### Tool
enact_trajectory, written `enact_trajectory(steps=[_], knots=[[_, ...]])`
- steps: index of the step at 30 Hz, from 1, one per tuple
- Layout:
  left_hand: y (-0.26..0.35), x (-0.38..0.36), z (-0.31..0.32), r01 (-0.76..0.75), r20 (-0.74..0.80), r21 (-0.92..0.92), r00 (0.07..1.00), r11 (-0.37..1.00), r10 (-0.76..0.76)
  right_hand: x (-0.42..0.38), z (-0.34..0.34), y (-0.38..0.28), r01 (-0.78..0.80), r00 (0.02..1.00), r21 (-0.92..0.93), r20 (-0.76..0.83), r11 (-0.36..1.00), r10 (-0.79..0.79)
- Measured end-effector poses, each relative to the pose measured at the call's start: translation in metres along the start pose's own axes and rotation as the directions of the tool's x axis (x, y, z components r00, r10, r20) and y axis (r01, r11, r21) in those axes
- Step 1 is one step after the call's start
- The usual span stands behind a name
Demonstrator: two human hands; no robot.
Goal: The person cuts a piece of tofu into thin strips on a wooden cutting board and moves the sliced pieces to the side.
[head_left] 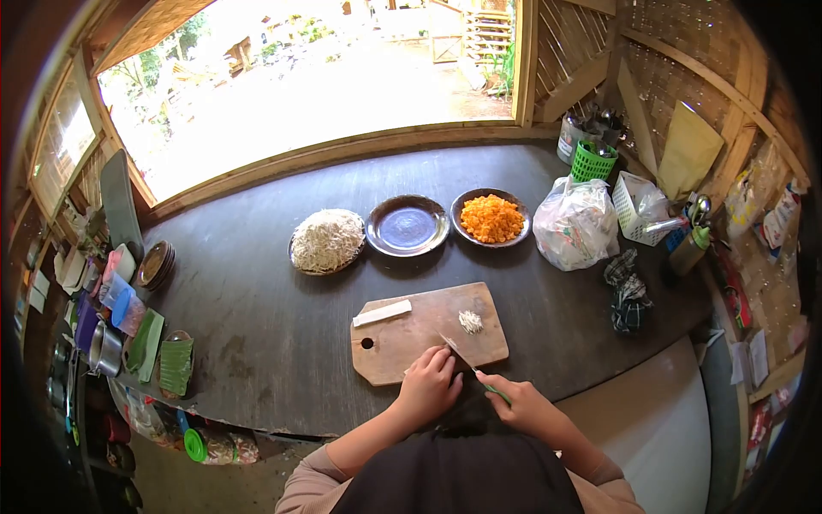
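Note:
My right hand [516, 403] is closed around the green handle of a kitchen knife [461, 352], its blade pointing up and left over the wooden cutting board [428, 338]. Beside the blade, my left hand [431, 379] presses down on the near part of the board with its fingers bent together. Whatever lies under those fingers is mostly hidden. A long white strip of food [382, 313] rests at the board's far left. On the right side of the board is a small heap of thin white shreds [470, 322].
Beyond the board stand a plate heaped with white shreds [328, 240], a dark plate [408, 225] and a plate of chopped orange pieces [491, 218]. To the right are a plastic bag [575, 224] and a checked cloth [628, 291]. Leaf pieces [176, 367] lie left.

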State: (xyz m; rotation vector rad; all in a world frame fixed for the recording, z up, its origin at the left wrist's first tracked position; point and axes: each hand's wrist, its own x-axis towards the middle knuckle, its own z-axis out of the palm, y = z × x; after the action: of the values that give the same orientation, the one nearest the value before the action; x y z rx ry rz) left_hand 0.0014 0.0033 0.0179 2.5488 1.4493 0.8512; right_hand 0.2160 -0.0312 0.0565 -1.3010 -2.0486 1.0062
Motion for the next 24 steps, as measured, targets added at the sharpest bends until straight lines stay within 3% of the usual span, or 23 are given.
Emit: enact_trajectory(steps=[2,9,17,21,24], knots=[[0.001,0.0,0.001,-0.001,0.001,-0.002,1.0,1.0,0.001,0.013,0.008,0.003,0.089,0.995,0.024,-0.054,0.996,-0.087],[0.001,-0.002,0.002,0.012,0.004,-0.009,1.0,1.0,-0.012,0.032,0.017,0.011,0.179,0.98,0.032,-0.1,0.983,-0.175],[0.002,-0.002,0.0,0.012,-0.003,-0.002,1.0,1.0,-0.012,-0.005,-0.009,-0.011,-0.045,0.999,0.047,0.022,0.998,0.044],[0.001,0.0,0.0,0.009,0.001,0.002,1.0,1.0,-0.009,0.003,-0.003,-0.003,-0.05,0.998,0.033,0.042,0.998,0.049],[0.0,-0.001,0.001,0.01,0.012,-0.007,1.0,1.0,-0.01,0.019,0.012,0.004,0.039,0.999,0.021,-0.02,0.999,-0.039]])
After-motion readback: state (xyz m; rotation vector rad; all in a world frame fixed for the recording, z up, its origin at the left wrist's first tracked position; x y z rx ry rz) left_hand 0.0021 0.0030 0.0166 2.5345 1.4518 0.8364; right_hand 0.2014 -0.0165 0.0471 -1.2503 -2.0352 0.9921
